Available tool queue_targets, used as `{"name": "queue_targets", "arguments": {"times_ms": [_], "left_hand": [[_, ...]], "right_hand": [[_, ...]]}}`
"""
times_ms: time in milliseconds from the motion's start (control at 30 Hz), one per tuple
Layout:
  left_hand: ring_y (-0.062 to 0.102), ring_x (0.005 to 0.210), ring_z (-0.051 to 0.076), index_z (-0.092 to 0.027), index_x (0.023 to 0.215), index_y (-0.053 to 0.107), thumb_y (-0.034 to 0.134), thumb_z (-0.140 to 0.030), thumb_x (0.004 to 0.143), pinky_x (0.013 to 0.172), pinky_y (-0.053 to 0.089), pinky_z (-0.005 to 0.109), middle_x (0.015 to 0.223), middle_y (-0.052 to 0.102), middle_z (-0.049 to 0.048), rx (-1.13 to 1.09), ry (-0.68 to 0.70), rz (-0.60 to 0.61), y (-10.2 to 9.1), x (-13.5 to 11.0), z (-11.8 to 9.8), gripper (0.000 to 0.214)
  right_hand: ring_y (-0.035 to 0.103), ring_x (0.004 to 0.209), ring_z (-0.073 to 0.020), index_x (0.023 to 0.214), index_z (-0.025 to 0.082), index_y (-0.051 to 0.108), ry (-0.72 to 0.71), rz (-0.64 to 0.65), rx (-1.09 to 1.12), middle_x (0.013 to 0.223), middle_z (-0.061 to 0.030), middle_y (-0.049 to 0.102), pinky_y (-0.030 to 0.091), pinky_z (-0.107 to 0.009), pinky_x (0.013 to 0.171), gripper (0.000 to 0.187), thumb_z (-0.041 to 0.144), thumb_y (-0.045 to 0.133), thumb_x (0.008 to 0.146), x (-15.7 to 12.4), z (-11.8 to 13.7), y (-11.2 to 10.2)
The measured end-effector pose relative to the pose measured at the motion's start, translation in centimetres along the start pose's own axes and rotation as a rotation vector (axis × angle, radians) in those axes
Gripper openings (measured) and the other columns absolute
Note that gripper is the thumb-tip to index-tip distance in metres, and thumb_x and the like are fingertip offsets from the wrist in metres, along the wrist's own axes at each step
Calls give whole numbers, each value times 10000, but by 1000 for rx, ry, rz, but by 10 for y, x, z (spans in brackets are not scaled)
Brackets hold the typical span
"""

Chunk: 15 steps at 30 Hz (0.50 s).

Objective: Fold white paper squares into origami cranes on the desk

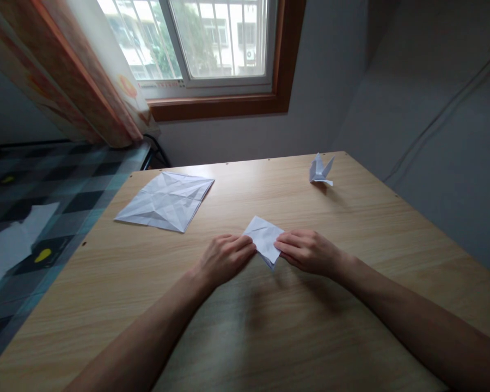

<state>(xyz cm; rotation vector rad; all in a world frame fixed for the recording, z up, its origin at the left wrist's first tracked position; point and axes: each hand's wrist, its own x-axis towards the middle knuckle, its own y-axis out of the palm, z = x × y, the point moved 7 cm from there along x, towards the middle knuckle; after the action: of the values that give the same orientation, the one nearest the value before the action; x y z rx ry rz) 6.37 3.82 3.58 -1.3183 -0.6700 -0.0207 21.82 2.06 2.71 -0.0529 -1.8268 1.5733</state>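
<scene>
A small folded white paper, diamond-shaped, lies on the wooden table between my hands. My left hand pinches its left corner with curled fingers. On the other side, my right hand grips the paper's right edge, fingers pressed together. Both forearms rest low over the table.
A creased, unfolded white sheet lies at the table's far left. A finished paper crane stands at the far right near the back edge. A bed with a checked cover and loose paper sits to the left; a window is behind.
</scene>
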Motion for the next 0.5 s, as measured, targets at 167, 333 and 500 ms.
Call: {"name": "queue_targets", "arguments": {"times_ms": [167, 333, 500], "left_hand": [[588, 624, 95, -195, 807, 624, 474, -234, 965, 609, 437, 229, 763, 648, -4, -38, -17, -30, -2, 1, 1, 221], [585, 664, 145, -178, 753, 551, 523, -525, 911, 619, 451, 265, 782, 636, 34, -90, -71, -49, -8, 8, 2, 382], [572, 697, 182, -182, 777, 512, 441, -382, 939, 626, 438, 296, 821, 629, 69, 52, -151, -40, -9, 12, 5, 267]], "right_hand": [[628, 795, -163, 924, 180, 634, 21, -26, -42, 874, -75, 689, 502, -279, 706, 184, 155, 458, 970, 0, -4, 0], [613, 769, -168, 894, 177, 610, 66, -127, -88, 841, -71, 685, 491, -285, 702, 150, 135, 478, 953, 6, -2, -10], [606, 837, -192, 952, 193, 563, 75, -340, -110, 879, -77, 664, 514, -315, 741, 110, 105, 506, 918, 6, 5, -27]]}}
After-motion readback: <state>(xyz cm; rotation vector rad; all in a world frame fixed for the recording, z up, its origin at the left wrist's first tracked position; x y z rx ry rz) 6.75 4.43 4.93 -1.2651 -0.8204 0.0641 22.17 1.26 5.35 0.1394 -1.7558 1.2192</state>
